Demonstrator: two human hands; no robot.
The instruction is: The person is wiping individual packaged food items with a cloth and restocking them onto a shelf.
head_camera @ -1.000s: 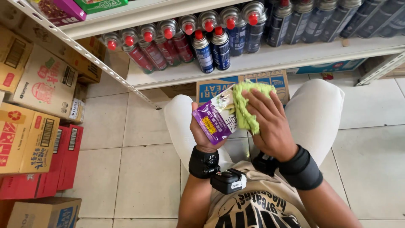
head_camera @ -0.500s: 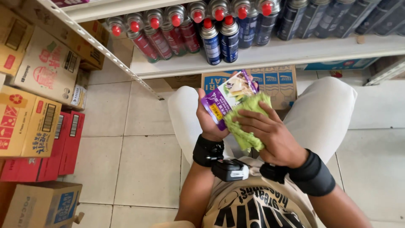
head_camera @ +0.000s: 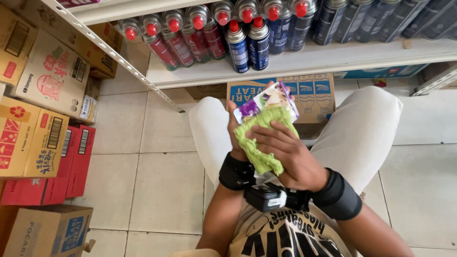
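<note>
The purple-and-white foil pouch (head_camera: 269,100) is gripped by the left hand (head_camera: 236,133); the green knitted cloth (head_camera: 259,140), pressed on it under the right hand (head_camera: 290,157), is best rubbed flat and firmly.

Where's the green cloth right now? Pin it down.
In the head view, centre frame: the green cloth lies against the purple packet, pressed by the right hand, above the person's lap.

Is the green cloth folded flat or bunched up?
Bunched up: the green cloth lies crumpled against the packet, pressed there by the right hand, with uneven folds and no flat edges.
</note>
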